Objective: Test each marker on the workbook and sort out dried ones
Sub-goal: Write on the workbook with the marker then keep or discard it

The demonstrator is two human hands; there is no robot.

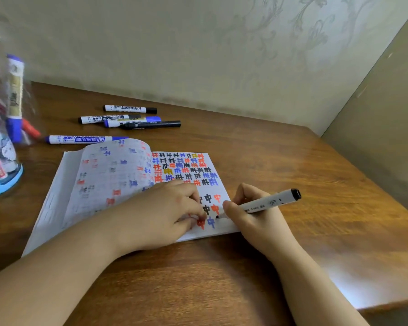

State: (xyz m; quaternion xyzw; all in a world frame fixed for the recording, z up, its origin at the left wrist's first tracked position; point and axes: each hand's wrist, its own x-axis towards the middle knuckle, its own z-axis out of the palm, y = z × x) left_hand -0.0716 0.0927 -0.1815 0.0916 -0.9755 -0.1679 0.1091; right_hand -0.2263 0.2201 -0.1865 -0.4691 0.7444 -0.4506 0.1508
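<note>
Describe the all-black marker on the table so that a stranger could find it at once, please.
Start at the open workbook on the wooden table, then look beyond its far edge to the loose markers lying there. The all-black marker is the rightmost of these; its neighbours all have white barrels, while its barrel is black throughout.

Table (280, 161): wood-grain, smooth, semi-gloss, glare patch near right edge. Workbook (118, 175): thin matt paper, ink showing through the left page. Markers on the far table (130, 108): smooth plastic barrels, printed labels, slight sheen. Holder far left (3, 137): clear glossy plastic, blue base. Wall (198, 43): matt embossed wallpaper.
</note>
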